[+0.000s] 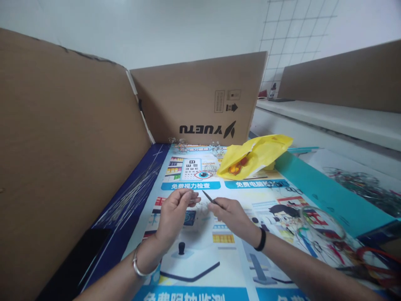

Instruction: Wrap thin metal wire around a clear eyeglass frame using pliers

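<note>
My left hand (178, 211) is closed in a pinch above the printed sheet. Its fingertips hide what they hold, if anything. Thin wire (203, 207) shows faintly between my two hands, and I cannot tell which hand it touches. My right hand (230, 215) is wrapped round a slim dark pointed tool (207, 196). The tool's tip points up and left, close to the left fingertips but apart from them. Most of its handle is hidden in the palm, so its exact kind is unclear.
A yellow bag (266, 150) with an orange item (238, 166) lies beyond my right hand. Straight wires (125, 198) lie at left. Coiled wires and cords (326, 238) lie at right, near a tangled wire heap (360, 186). Cardboard panels (194, 98) stand behind and left.
</note>
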